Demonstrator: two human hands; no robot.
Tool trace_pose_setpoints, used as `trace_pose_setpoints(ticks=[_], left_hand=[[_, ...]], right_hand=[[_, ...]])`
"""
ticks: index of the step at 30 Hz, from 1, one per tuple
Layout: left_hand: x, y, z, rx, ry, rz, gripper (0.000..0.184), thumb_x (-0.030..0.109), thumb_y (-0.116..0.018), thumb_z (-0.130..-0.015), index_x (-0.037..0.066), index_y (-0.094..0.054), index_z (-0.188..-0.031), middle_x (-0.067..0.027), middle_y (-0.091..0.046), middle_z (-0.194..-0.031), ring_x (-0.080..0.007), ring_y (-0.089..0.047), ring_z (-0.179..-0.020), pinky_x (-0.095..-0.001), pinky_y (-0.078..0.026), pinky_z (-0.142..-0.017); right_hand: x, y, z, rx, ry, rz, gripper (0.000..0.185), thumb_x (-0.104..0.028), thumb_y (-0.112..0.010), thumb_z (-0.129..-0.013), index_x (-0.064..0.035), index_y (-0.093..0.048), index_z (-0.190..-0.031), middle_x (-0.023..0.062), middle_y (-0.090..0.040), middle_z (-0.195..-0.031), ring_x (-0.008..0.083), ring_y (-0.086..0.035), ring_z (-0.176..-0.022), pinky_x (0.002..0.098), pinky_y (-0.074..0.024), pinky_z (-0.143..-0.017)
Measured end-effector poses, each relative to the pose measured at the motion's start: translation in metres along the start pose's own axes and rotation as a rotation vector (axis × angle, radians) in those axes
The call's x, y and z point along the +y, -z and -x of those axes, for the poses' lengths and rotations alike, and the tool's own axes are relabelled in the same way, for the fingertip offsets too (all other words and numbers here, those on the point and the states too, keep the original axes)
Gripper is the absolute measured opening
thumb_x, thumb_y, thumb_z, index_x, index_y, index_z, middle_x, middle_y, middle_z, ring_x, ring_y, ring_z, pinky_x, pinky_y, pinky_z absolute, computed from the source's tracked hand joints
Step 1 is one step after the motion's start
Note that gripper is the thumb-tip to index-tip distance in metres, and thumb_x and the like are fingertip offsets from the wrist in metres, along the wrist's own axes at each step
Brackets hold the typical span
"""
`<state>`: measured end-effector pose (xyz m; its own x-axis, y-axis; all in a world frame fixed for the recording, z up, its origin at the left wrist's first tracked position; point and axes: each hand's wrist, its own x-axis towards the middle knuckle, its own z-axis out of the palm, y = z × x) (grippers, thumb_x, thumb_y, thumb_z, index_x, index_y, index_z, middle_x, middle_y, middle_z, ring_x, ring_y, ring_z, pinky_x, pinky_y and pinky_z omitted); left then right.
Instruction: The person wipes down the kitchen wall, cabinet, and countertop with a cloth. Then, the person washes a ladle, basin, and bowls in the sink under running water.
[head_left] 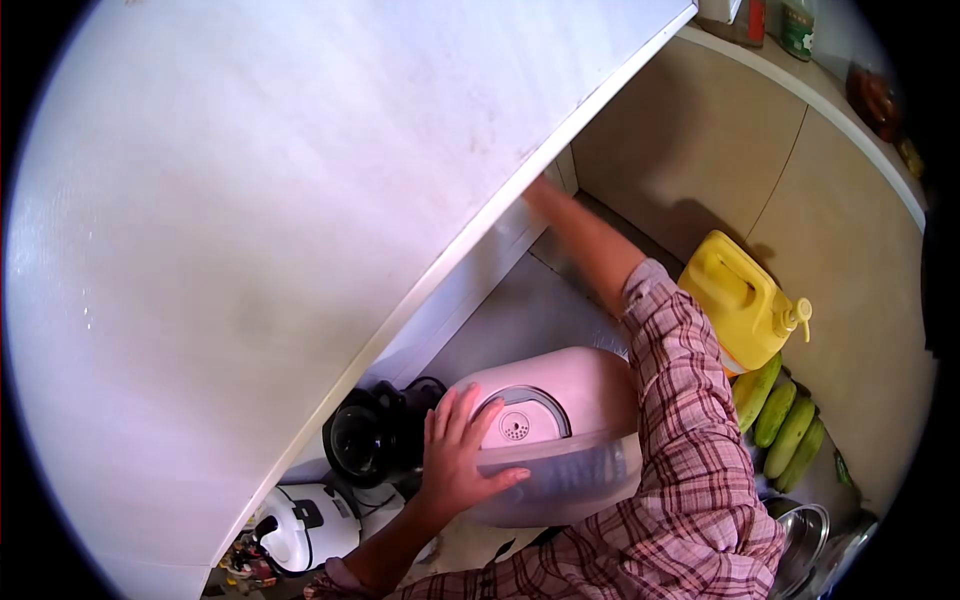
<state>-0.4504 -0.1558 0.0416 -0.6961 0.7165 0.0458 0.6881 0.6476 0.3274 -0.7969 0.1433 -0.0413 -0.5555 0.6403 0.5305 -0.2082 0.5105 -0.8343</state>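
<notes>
A large white panel point(260, 230) fills the left; along its lower edge sit a white cooker point(325, 525) and a black pot point(358, 440). The person's left hand point(458, 455) rests open, fingers spread, on a pink-lidded clear container point(600, 395), centre. The right forearm point(590, 235) reaches behind the panel; the right hand is hidden, its grip unknowable. Right: yellow jug point(735, 305), green produce point(790, 435).

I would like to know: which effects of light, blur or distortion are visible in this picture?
Head view: black corners, and the ledge looks curved; head view: shadows fall on the wall beside the yellow jug; head view: small bright glints on the white panel; head view: the right forearm looks slightly smeared, the left hand clearer.
</notes>
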Motion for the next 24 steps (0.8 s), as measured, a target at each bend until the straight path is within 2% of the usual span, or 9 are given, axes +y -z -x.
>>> trace_pose_setpoints(ticks=[3,5,8,11,15,16,18,21,24], left_hand=[[0.002,0.0,0.001,0.001,0.002,-0.008,0.089,0.065,-0.071,-0.07,0.007,-0.053,-0.134,-0.0225,-0.041,-0.144,-0.0447,-0.036,-0.132,-0.0555,-0.029,-0.107],[0.005,-0.001,0.001,-0.01,0.008,-0.018,0.089,0.065,-0.072,-0.069,0.008,-0.053,-0.135,-0.0223,-0.041,-0.144,-0.0448,-0.036,-0.132,-0.0556,-0.029,-0.107],[0.008,-0.002,0.002,-0.021,0.02,-0.006,0.089,0.064,-0.073,-0.069,0.008,-0.052,-0.135,-0.0216,-0.041,-0.144,-0.0448,-0.035,-0.133,-0.0555,-0.029,-0.107],[0.024,0.006,0.007,0.014,0.001,-0.034,0.09,0.064,-0.072,-0.068,0.009,-0.052,-0.136,-0.0212,-0.041,-0.145,-0.0448,-0.035,-0.133,-0.0558,-0.028,-0.107],[0.032,0.019,0.006,0.005,0.002,-0.067,0.09,0.064,-0.072,-0.068,0.009,-0.052,-0.136,-0.0212,-0.04,-0.145,-0.0448,-0.035,-0.134,-0.0565,-0.028,-0.107],[0.034,0.022,0.007,0.011,-0.003,-0.071,0.09,0.064,-0.073,-0.068,0.009,-0.052,-0.136,-0.0212,-0.04,-0.145,-0.0448,-0.035,-0.134,-0.0566,-0.028,-0.107],[0.023,0.005,0.011,0.027,-0.006,-0.043,0.089,0.063,-0.073,-0.068,0.009,-0.052,-0.136,-0.0213,-0.04,-0.145,-0.0449,-0.035,-0.134,-0.0567,-0.028,-0.107],[0.018,0.003,0.013,0.008,0.015,-0.026,0.088,0.062,-0.073,-0.068,0.009,-0.052,-0.136,-0.0214,-0.04,-0.145,-0.045,-0.035,-0.134,-0.0562,-0.028,-0.107],[0.013,0.001,0.002,0.019,0.008,0.0,0.088,0.06,-0.075,-0.068,0.009,-0.052,-0.136,-0.0208,-0.04,-0.145,-0.0447,-0.035,-0.133,-0.0546,-0.028,-0.108]], right_hand=[[-0.022,0.033,-0.028,0.066,0.06,0.156,0.066,0.004,-0.064,-0.074,0.0001,-0.042,-0.136,0.03,-0.043,-0.133,0.0454,-0.047,-0.117,0.0472,-0.0416,-0.1],[0.054,0.014,-0.043,0.173,0.269,0.243,0.07,0.004,-0.064,-0.074,-0.002,-0.041,-0.139,0.0283,-0.041,-0.139,0.0452,-0.046,-0.118,0.0477,-0.0411,-0.1],[0.089,0.029,-0.026,0.058,0.186,0.37,0.067,0.002,-0.058,-0.078,-0.0047,-0.04,-0.142,0.0242,-0.038,-0.146,0.0429,-0.045,-0.123,0.0477,-0.0389,-0.102],[0.119,0.045,0.01,-0.072,0.08,0.422,0.056,-0.006,-0.053,-0.084,-0.0047,-0.043,-0.14,0.023,-0.042,-0.143,0.0398,-0.047,-0.123,0.0469,-0.0391,-0.103],[0.162,0.06,0.065,-0.432,-0.142,0.363,0.046,-0.016,-0.046,-0.092,-0.0047,-0.048,-0.136,0.0214,-0.047,-0.139,0.0357,-0.048,-0.124,0.0458,-0.0394,-0.104],[0.171,0.06,0.076,-0.47,-0.149,0.372,0.044,-0.019,-0.045,-0.094,-0.0047,-0.049,-0.136,0.021,-0.048,-0.137,0.0347,-0.049,-0.124,0.0455,-0.0395,-0.104],[0.229,0.032,0.109,-0.327,0.06,0.807,0.034,-0.014,-0.049,-0.089,0.0002,-0.063,-0.116,0.0243,-0.064,-0.113,0.0312,-0.062,-0.107,0.0442,-0.046,-0.097],[0.176,0.044,0.105,-1.004,-0.163,0.709,0.029,-0.014,-0.055,-0.081,0.0028,-0.069,-0.1,0.0246,-0.068,-0.098,0.0342,-0.067,-0.093,0.0453,-0.0521,-0.086],[0.169,0.0,0.203,-1.054,0.226,0.359,0.032,-0.011,-0.057,-0.072,-0.0032,-0.071,-0.1,0.0203,-0.07,-0.099,0.0373,-0.068,-0.091,0.045,-0.0537,-0.081]])
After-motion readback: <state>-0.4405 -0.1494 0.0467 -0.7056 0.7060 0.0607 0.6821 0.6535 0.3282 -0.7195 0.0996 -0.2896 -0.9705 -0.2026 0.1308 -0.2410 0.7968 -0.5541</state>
